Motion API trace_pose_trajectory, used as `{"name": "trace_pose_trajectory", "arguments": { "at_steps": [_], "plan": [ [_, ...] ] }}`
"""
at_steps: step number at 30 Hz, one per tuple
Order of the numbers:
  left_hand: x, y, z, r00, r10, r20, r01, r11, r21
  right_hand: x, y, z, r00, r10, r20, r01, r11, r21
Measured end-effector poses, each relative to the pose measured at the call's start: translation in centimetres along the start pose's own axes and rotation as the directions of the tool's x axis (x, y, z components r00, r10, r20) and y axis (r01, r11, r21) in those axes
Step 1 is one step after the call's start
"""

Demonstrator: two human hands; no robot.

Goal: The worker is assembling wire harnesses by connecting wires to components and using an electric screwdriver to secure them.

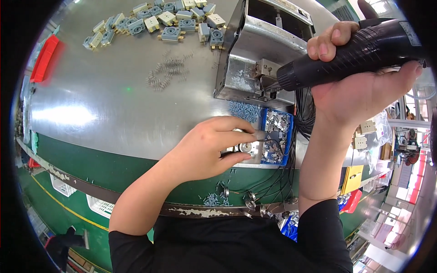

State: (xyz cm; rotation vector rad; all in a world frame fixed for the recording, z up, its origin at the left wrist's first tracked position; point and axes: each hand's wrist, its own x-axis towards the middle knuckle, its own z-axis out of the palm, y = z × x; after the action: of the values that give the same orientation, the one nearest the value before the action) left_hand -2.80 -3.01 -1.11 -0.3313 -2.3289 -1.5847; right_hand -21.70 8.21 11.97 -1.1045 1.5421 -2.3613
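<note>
My right hand (pixel 350 93) is wrapped round a black electric screwdriver (pixel 339 57), raised on the right and lying almost level. Its tip points left, at a small block on the front of an open-topped metal machine (pixel 264 34); whether it touches is hard to see. Low over the table, my left hand (pixel 202 148) closes its thumb and fingers round a small round metal part (pixel 246 147). A thin black wire seems to run from that part. Just right of these fingers is a blue tray (pixel 287 158) with small metal pieces.
Loose screws (pixel 245 110) lie behind the left hand, more screws (pixel 214 199) at the table's front edge. Round metal parts on black wires (pixel 249 200) hang there. Springs (pixel 168 70) and grey and cream switch-like blocks (pixel 170 33) lie farther back. A red bin (pixel 44 59) stands left.
</note>
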Motion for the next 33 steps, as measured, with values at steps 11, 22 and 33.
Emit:
{"name": "trace_pose_trajectory", "arguments": {
  "at_steps": [11, 22, 33],
  "plan": [
    [0.0, 0.1, 0.0, 1.0, -0.007, -0.01, 0.007, 1.0, 0.002, 0.2, 0.9, 0.1, 0.997, 0.014, -0.079, -0.021, 0.996, -0.084],
    [0.0, 0.3, 0.1, 1.0, -0.01, -0.007, 0.01, 1.0, 0.026, -1.0, 0.1, 0.8, 0.985, -0.027, 0.171, 0.005, 0.991, 0.132],
    [-0.2, 0.6, 0.0, 0.997, -0.076, -0.034, 0.074, 0.996, -0.05, -2.6, -2.3, 0.9, 0.972, -0.059, 0.227, 0.027, 0.989, 0.143]
  ]
}}
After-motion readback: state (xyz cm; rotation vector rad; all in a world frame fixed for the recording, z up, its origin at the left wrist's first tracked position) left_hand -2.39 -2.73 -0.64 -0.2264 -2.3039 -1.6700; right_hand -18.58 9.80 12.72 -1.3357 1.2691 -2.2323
